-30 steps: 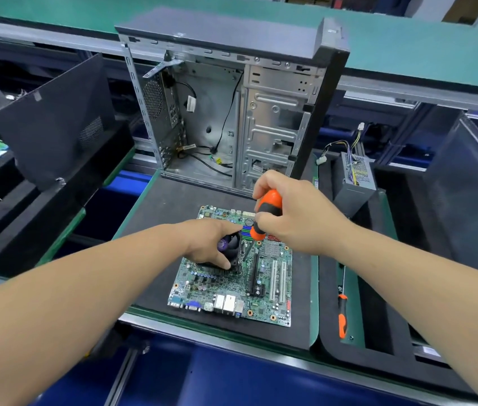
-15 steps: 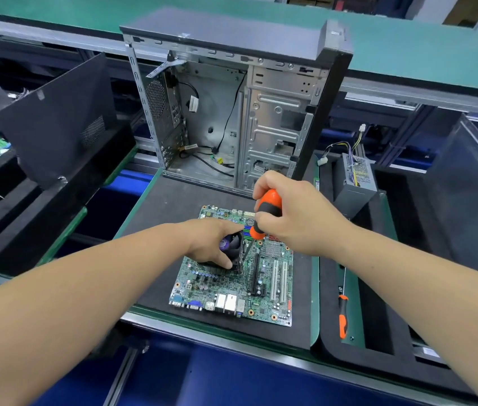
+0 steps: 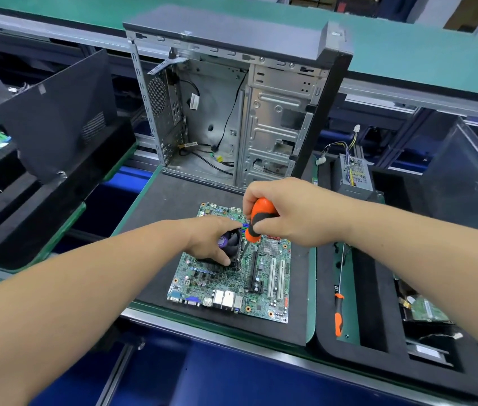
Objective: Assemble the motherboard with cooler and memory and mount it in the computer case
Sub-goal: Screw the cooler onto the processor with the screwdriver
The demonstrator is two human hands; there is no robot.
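A green motherboard (image 3: pixel 264 284) lies flat on a dark mat (image 3: pixel 173 206). A black fan cooler (image 3: pixel 230 240) sits on the board's middle left. My left hand (image 3: pixel 211 240) grips the cooler from the left, thumb along its near side. My right hand (image 3: pixel 284 213) grips an orange-and-black screwdriver (image 3: pixel 256 221), tilted, with its tip down at the cooler's near right corner. Behind the mat an open computer case (image 3: pixel 231 112) stands upright, empty inside but for loose cables.
A black side panel (image 3: pixel 56 112) leans in a foam tray at the left. To the right, another foam tray holds a second orange screwdriver (image 3: pixel 338 313), a power supply (image 3: pixel 354 177) with wires and a tilted panel (image 3: pixel 466 177). The mat's near edge drops off to a blue floor.
Both hands stay on the cooler and screwdriver; only the view has shifted slightly. No visible movement of the board or case.
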